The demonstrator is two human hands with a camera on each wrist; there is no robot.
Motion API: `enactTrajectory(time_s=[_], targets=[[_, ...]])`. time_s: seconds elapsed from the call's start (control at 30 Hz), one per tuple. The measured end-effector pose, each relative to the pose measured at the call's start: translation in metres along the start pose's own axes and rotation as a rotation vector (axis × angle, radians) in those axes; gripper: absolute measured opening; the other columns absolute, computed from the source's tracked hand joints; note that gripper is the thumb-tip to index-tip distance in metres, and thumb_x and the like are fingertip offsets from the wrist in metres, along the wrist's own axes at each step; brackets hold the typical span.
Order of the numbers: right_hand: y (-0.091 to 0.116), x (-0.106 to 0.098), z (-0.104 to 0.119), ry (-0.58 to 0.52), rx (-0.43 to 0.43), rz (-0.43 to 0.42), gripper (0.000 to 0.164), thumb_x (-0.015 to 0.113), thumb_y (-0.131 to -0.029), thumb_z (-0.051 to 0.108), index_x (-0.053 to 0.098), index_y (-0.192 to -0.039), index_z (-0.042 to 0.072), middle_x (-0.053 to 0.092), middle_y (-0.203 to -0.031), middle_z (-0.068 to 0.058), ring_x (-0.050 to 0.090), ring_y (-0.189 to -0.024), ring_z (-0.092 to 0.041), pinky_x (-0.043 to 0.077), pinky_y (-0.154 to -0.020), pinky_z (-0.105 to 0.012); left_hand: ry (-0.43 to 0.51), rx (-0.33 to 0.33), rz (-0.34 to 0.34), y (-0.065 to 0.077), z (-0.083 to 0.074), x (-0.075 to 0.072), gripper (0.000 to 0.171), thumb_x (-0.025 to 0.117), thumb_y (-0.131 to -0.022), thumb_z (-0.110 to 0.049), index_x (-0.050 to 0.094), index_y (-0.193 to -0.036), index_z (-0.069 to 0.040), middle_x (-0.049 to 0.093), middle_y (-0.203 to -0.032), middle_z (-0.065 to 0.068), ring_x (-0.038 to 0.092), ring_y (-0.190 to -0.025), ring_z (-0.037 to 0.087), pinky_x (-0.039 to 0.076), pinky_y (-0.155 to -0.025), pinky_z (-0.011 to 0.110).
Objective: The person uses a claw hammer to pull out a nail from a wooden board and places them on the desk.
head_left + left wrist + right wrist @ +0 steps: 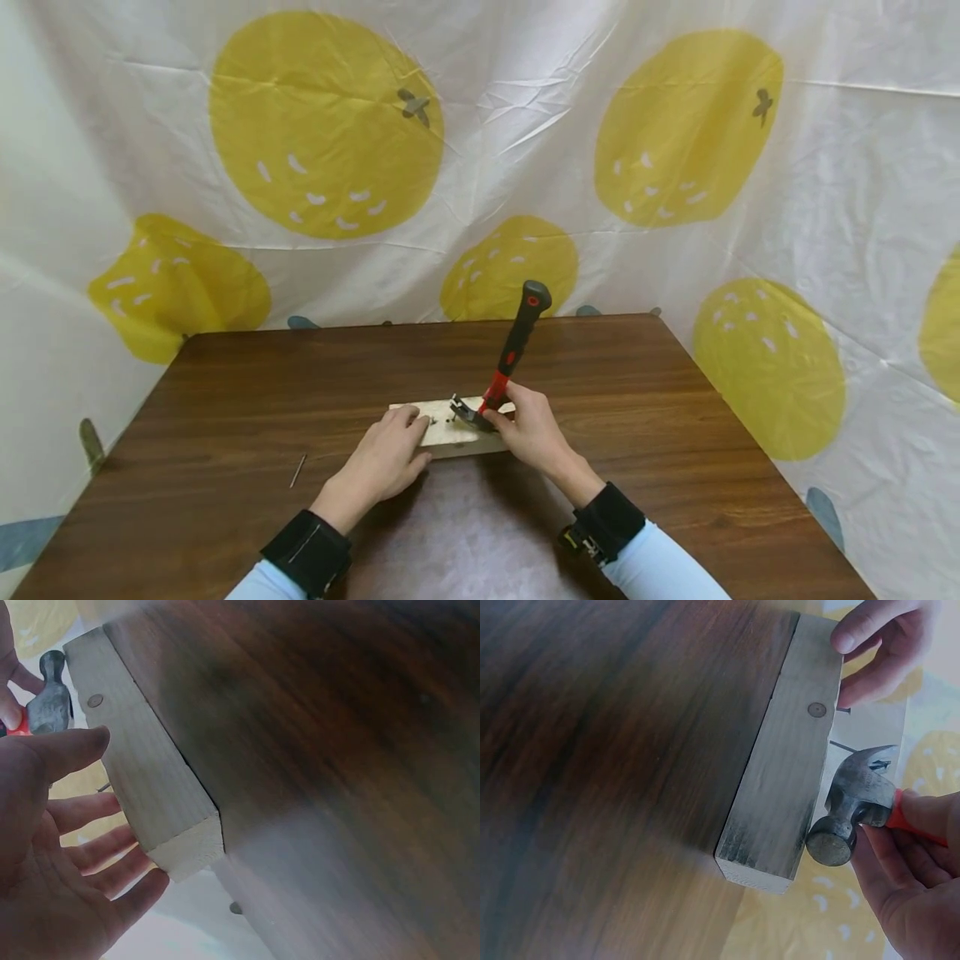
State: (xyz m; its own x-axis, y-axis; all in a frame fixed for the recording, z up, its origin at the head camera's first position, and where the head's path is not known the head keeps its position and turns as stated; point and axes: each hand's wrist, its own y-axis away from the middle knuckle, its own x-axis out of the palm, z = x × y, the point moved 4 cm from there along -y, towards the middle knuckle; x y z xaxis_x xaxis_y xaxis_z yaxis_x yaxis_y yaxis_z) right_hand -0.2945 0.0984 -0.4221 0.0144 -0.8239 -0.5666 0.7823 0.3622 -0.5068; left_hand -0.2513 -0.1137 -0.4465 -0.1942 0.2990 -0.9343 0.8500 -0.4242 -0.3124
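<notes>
A pale wooden block (471, 450) lies on the table. My left hand (385, 454) rests at its left end, fingers fairly straight and spread along the edge, thumb at the near side. In my right hand (534, 429), a claw hammer (517, 337) is held low on its red neck, thumb and fingers near the head. The handle leans up and away. The steel hammer head (847, 799) sits over the block's top, claw pointing left. Two nails stick up from the block, one nail (843, 711) near the left hand and another nail (843, 746) by the claw.
A loose nail (297, 471) lies on the brown wooden table (247, 400), left of the block. Behind the table hangs a white sheet (517, 108) printed with yellow fruit. A round knot (95, 700) marks the block's near face.
</notes>
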Motion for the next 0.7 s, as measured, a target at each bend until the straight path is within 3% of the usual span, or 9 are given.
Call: enactTrajectory(time_s=[0.33, 0.7], targets=[[0.0029, -0.0027, 0.0005, -0.042, 0.003, -0.009, 0.022, 0.078, -0.086, -0.007, 0.068, -0.102, 0.005, 0.072, -0.092, -0.006, 0.070, -0.086, -0.020, 0.059, -0.070, -0.027, -0.008, -0.015, 0.020, -0.0018, -0.0021, -0.0025, 0.047, 0.079, -0.091, -0.021, 0.064, -0.127, 0.005, 0.057, -0.130, 0.027, 0.055, -0.121, 0.044, 0.051, -0.090, 0.057], [0.0054, -0.0039, -0.0025, -0.059, 0.021, -0.019, 0.021, 0.078, -0.086, -0.007, 0.069, -0.102, 0.004, 0.073, -0.092, -0.006, 0.071, -0.088, -0.020, 0.060, -0.071, -0.030, 0.042, -0.051, 0.015, -0.0030, -0.0022, -0.0045, 0.041, 0.078, -0.091, -0.020, 0.067, -0.123, 0.004, 0.058, -0.129, 0.027, 0.056, -0.119, 0.044, 0.050, -0.092, 0.059]])
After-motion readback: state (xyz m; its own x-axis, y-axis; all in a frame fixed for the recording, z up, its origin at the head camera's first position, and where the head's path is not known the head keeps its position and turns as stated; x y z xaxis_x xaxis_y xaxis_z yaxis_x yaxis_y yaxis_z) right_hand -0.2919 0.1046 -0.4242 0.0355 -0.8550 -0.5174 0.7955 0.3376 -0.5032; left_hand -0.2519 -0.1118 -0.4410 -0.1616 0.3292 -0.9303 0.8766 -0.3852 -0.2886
